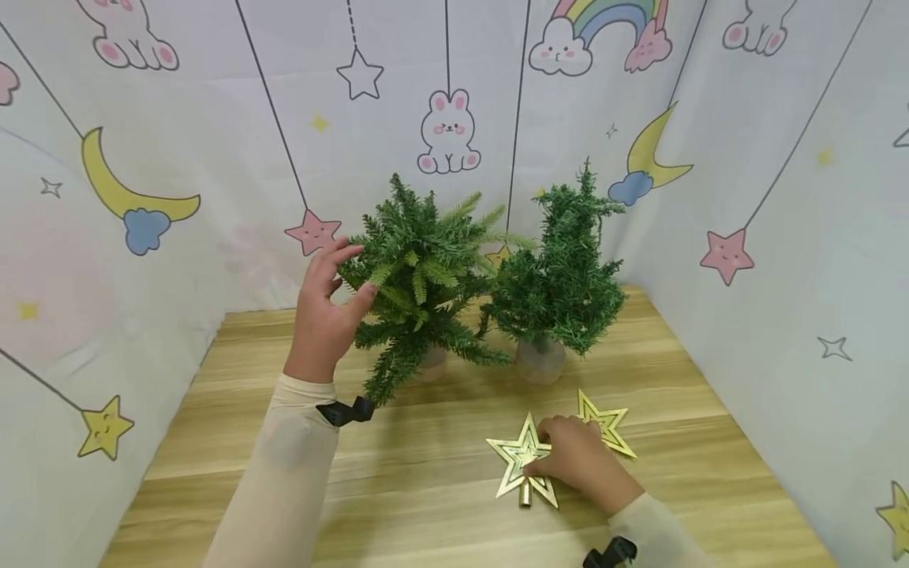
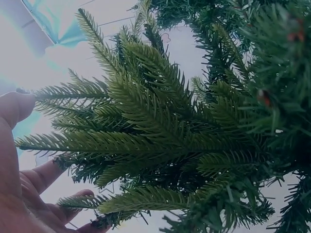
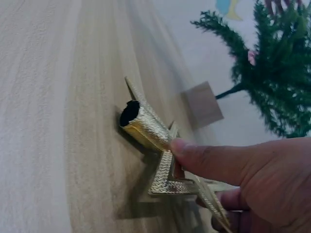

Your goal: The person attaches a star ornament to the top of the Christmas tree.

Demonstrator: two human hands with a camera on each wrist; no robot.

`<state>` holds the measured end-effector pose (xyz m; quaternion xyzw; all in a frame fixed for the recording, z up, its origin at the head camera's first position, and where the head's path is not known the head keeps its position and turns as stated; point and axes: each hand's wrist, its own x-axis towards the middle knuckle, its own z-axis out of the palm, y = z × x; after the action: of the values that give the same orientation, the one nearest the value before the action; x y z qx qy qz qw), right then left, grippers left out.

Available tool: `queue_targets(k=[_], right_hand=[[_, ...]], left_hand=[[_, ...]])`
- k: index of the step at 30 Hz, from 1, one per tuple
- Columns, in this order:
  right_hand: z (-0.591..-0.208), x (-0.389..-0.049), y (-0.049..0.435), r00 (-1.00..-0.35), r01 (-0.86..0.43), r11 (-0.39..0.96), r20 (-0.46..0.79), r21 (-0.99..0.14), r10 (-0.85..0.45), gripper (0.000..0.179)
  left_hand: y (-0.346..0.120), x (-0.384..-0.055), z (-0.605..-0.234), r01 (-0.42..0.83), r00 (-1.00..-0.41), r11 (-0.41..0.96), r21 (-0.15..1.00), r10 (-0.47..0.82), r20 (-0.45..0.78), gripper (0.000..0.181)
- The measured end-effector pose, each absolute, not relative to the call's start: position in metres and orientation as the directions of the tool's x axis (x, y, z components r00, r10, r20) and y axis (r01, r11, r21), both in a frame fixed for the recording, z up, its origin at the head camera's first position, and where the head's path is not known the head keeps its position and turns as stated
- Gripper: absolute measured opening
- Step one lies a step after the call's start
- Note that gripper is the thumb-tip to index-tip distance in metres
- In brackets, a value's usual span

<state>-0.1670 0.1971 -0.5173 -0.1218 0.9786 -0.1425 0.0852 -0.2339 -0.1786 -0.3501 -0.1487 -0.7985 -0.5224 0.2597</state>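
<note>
Two small artificial Christmas trees stand side by side at the back of the table. At the left tree (image 1: 419,276), my left hand (image 1: 327,312) is beside the outer branches, its thumb and fingers spread apart; in the left wrist view the fingertips meet the branch tips (image 2: 82,145). My right hand (image 1: 578,457) pinches a gold star tree topper (image 1: 514,457) between thumb and fingers, low over the table. Its hollow tube (image 3: 146,128) points toward the camera in the right wrist view. A second gold star (image 1: 611,426) lies just behind that hand, partly covered by it.
The right tree (image 1: 561,276) stands close beside the left one, on a pale round base (image 1: 540,361). Behind the wooden table (image 1: 426,489) hangs a white cloth (image 1: 398,134) printed with rabbits, stars and moons, and more cloth encloses both sides.
</note>
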Motion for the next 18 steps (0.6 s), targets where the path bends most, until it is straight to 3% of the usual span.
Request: queue_targets(k=[2,9,15,18], right_hand=[[-0.517,-0.167,0.198,-0.947,-0.206,0.899,-0.152,-0.385,-0.283,0.046],[-0.505,-0.174,0.215,-0.889,-0.209,0.695,-0.163,-0.688,-0.428,0.03],[-0.467,-0.184,0.233,-0.894,-0.217,0.637,-0.11,-0.74,-0.433,0.007],[-0.437,-0.187,0.239,-0.913,-0.217,0.639,-0.078,-0.738,-0.4,0.005]], left_hand=[[-0.178,-0.235,-0.35,0.515,-0.818,0.399,0.759,-0.037,0.574,0.052],[-0.18,-0.235,-0.349,0.519,-0.817,0.399,0.756,-0.027,0.576,0.048],[-0.178,-0.234,-0.347,0.528,-0.812,0.395,0.752,-0.026,0.583,0.048],[-0.177,-0.234,-0.347,0.527,-0.813,0.385,0.757,-0.031,0.582,0.051]])
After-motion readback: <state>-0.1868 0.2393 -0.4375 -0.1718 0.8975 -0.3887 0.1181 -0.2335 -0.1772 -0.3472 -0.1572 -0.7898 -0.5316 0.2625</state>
